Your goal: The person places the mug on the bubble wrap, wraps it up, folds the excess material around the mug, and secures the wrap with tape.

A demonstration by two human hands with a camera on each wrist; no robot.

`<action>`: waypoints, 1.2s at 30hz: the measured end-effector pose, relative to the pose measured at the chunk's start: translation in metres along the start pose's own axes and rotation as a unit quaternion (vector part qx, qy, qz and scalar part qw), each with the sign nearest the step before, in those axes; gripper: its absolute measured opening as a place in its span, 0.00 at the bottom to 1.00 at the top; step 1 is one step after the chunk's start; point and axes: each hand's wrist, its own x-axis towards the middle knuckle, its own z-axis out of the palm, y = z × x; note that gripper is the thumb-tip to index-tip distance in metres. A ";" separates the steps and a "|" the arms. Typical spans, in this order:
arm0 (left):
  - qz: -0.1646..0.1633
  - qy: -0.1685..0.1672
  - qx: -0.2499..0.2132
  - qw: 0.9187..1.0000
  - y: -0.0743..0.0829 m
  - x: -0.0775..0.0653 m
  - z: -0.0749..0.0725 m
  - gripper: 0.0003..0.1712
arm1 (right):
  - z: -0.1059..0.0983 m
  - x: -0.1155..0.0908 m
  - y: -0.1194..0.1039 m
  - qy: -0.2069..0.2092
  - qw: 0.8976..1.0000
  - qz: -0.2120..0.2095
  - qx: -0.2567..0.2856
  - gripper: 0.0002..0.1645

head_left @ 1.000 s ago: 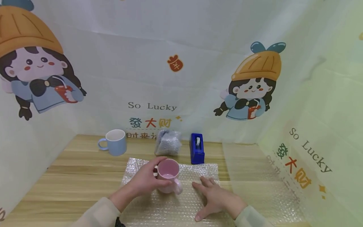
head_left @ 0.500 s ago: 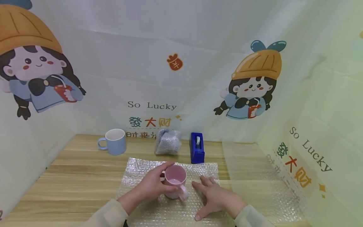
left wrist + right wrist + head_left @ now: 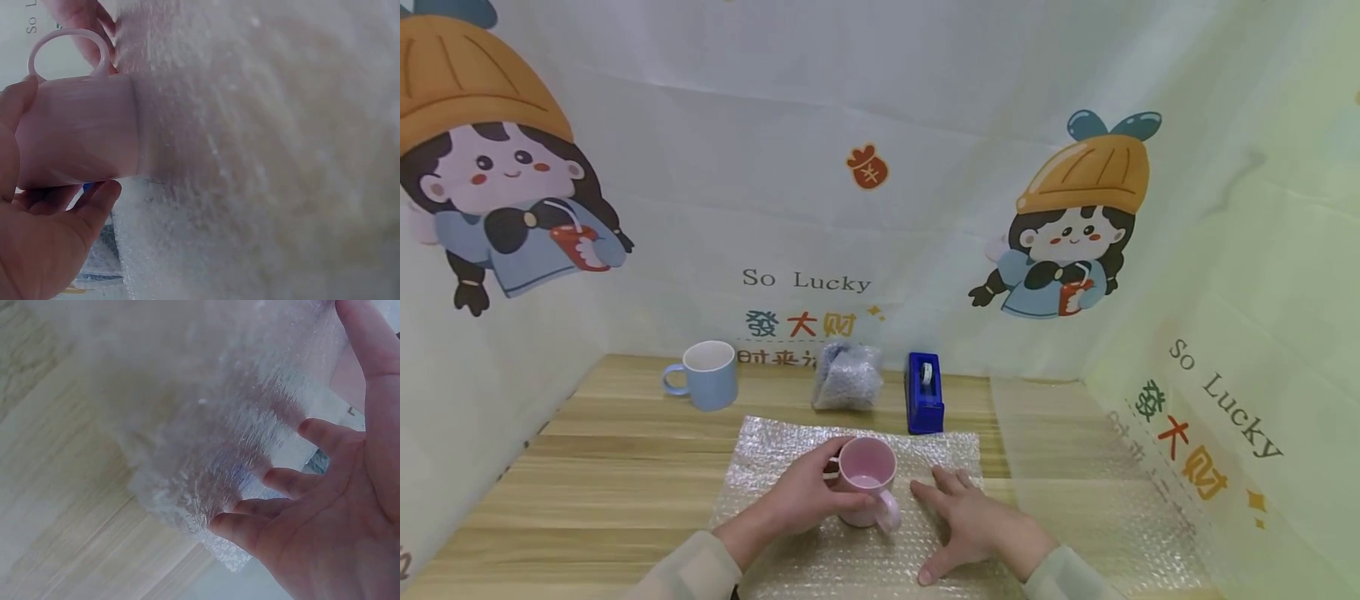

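A pink mug (image 3: 867, 482) stands upright on a sheet of bubble wrap (image 3: 820, 554) in the head view, its handle turned toward the lower right. My left hand (image 3: 808, 492) grips the mug from its left side, thumb in front and fingers behind. In the left wrist view the mug's base meets the bubble wrap, and the thumb and fingers lie along its wall. To the right of the mug, my right hand (image 3: 970, 525) rests with spread fingers on the bubble wrap. The right wrist view shows those fingertips (image 3: 306, 427) touching the sheet.
At the back left of the wooden table (image 3: 587, 467) stands a blue mug (image 3: 711, 379). A bubble-wrapped bundle (image 3: 848, 379) and a blue tape dispenser (image 3: 924, 396) sit near the back curtain (image 3: 940, 250). More clear wrap (image 3: 1090, 500) lies at the right.
My left hand has moved the pink mug a little right and toward me over the bubble wrap, and it has since stayed there. The right hand has kept its place.
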 end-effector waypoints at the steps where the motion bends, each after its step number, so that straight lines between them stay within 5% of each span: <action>1: -0.005 0.000 0.000 1.000 -0.001 0.000 0.001 0.49 | 0.000 0.000 0.000 0.001 1.000 -0.001 0.000 0.73; 18: -0.004 0.007 0.000 1.000 0.000 -0.003 0.002 0.50 | -0.005 -0.002 0.000 -0.010 1.000 -0.010 0.014 0.72; 25: -0.007 0.006 -0.005 1.000 0.000 -0.003 0.003 0.49 | -0.013 0.007 0.018 0.044 0.998 -0.037 -0.005 0.63; 31: -0.009 0.005 -0.007 1.000 0.000 -0.003 0.002 0.49 | -0.031 0.022 0.034 0.178 0.981 0.067 0.034 0.39; 36: -0.004 0.002 -0.015 1.000 -0.001 -0.003 0.001 0.47 | -0.038 0.033 0.046 0.189 0.968 0.144 0.082 0.45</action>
